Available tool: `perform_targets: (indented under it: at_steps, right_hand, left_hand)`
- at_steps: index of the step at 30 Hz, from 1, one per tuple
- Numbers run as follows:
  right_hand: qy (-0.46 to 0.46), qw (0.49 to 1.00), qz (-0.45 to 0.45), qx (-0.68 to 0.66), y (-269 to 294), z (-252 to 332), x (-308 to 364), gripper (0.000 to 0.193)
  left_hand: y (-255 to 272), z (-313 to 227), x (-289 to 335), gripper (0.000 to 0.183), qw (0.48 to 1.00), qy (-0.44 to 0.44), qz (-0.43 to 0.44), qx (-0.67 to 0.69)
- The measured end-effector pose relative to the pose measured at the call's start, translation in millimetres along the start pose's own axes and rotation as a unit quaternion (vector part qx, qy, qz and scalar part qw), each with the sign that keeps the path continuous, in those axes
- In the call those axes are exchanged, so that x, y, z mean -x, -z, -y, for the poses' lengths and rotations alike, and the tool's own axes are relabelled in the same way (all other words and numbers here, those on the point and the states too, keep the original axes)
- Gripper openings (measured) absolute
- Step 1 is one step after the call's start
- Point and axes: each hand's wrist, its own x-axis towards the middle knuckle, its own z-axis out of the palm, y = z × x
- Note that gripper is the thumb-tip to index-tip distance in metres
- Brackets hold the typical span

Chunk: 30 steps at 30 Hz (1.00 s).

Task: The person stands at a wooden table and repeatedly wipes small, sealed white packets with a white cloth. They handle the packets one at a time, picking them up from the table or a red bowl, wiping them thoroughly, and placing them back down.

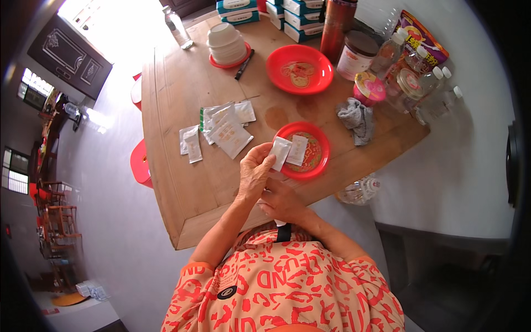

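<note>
My left hand (255, 172) pinches a small white sachet (280, 154) between thumb and fingers, over the near edge of a small red plate (323, 166). On that plate, which has a printed pattern, lies a second white sachet (297, 150). Close below my left hand is my right hand (284, 200), its fingers curled; whether they hold anything is hidden. To the left, a loose pile of larger white packets (231, 134) rests on the wooden table (188, 193), with narrow white sachets (193, 145) beside it.
A larger red bowl (314, 86) stands farther back, near stacked white bowls (225, 45) and a black marker (244, 65). Along the right are a grey cloth (357, 120), a pink cup (369, 88), a tub (358, 57) and several clear bottles (389, 52). Tissue packs (303, 22) line the back.
</note>
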Motion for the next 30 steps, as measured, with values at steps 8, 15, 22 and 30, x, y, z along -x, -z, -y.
perform_targets:
  at_steps: [8, 15, 22, 30]
  right_hand:
    - [0.020, 0.999, -0.014, -0.036, -8.1, -24.3, 15.6, 0.016]
    - [0.025, 0.995, 0.004, -0.096, -13.4, -28.5, 14.9, 0.017]
    - [0.016, 0.995, 0.050, -0.088, 4.4, -17.9, 4.3, 0.025]
    - [0.057, 0.996, 0.060, -0.029, 15.1, -12.3, 1.7, 0.030]
  left_hand:
    - [-61.9, 21.0, -32.3, 0.033, 0.993, -0.034, 0.063, -0.099]
    - [-67.5, 12.9, -27.1, 0.036, 0.971, -0.049, 0.049, -0.231]
    - [-65.6, 8.2, -22.4, 0.038, 0.932, -0.163, 0.039, -0.323]
    - [-33.9, -10.9, -24.7, 0.030, 0.869, -0.108, -0.139, -0.463]
